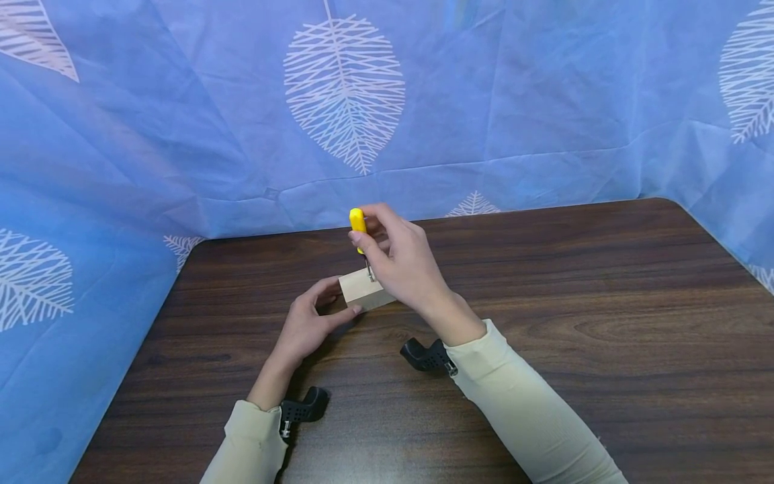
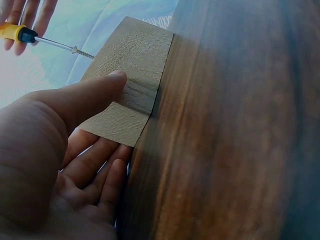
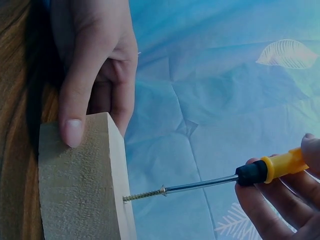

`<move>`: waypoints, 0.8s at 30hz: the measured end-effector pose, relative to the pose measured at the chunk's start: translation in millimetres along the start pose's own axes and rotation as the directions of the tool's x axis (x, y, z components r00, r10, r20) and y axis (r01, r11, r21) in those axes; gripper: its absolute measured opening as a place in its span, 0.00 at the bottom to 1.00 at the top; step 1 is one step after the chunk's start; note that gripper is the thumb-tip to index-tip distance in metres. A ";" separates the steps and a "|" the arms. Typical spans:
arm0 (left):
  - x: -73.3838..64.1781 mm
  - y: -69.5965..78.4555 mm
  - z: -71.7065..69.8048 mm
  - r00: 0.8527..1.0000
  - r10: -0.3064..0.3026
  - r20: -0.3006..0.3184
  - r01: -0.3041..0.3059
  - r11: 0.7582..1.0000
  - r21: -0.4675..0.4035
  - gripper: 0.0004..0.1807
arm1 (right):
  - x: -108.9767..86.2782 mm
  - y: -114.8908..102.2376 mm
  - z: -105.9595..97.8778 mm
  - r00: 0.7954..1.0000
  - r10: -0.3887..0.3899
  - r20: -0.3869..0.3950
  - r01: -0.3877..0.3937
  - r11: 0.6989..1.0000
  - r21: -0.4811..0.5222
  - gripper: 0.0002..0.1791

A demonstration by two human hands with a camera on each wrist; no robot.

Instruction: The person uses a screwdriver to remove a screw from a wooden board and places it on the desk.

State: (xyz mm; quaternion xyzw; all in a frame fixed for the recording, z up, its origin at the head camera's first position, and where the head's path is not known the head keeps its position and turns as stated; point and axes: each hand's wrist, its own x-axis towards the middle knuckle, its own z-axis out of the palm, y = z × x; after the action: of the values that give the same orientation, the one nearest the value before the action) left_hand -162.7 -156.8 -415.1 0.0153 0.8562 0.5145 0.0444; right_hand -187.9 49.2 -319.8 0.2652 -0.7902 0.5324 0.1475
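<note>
A pale wooden block lies on the dark table, its left end gripped between the thumb and fingers of my left hand. My right hand holds a screwdriver with a yellow handle and black collar above the block. In the right wrist view the screwdriver's metal shaft meets the head of a brass-coloured screw. That screw stands in the block's top face, with most of its thread showing. In the left wrist view, my left thumb presses flat on the block's near side.
The dark wood-grain table stretches out on both sides of the block. Behind it hangs a blue cloth with white leaf prints. Black wrist cameras sit at both sleeves, close over the tabletop.
</note>
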 end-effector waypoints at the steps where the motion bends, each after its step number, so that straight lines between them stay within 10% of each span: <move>1: -0.1 0.0 0.0 1.000 -0.002 0.001 0.002 1.000 0.000 0.34 | -0.1 -0.2 0.0 1.000 0.006 0.004 -0.006 1.000 0.000 0.16; 24: 0.3 -1.6 0.8 1.000 0.014 -0.004 -0.014 1.000 0.023 0.33 | -1.2 3.3 2.6 0.999 0.032 -0.004 -0.032 0.998 -0.058 0.14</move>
State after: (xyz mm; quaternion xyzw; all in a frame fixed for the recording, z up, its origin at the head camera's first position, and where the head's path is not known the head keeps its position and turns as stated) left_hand -162.9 -156.8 -416.9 0.0206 0.8620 0.5050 0.0388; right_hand -188.7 48.0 -324.0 0.2474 -0.8091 0.5121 0.1479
